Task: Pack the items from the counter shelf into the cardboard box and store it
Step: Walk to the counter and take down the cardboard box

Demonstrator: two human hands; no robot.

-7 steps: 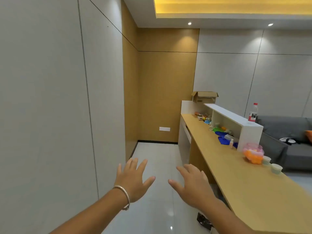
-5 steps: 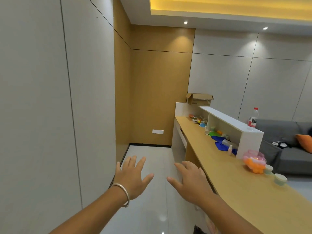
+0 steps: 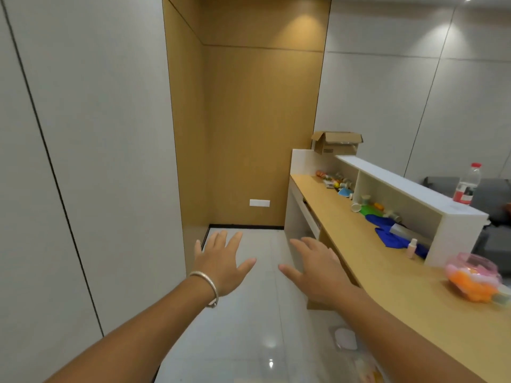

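Both arms reach out over glossy white tiles. The left hand [image 3: 221, 262], a metal bangle [image 3: 206, 287] at its wrist, and the right hand [image 3: 318, 268] are spread flat, fingers apart, holding nothing. At three o'clock a clear bag [image 3: 474, 277] of orange and pink bits lies on the smooth wooden counter [image 3: 387, 275]. Toward two o'clock the white shelf [image 3: 414, 189] holds blue cloth [image 3: 390, 237], cups and small toys; a red-capped bottle [image 3: 467, 183] stands on top. At one o'clock, the open cardboard box [image 3: 336, 142] sits at the far end. The aisle runs open between grey wall and counter.
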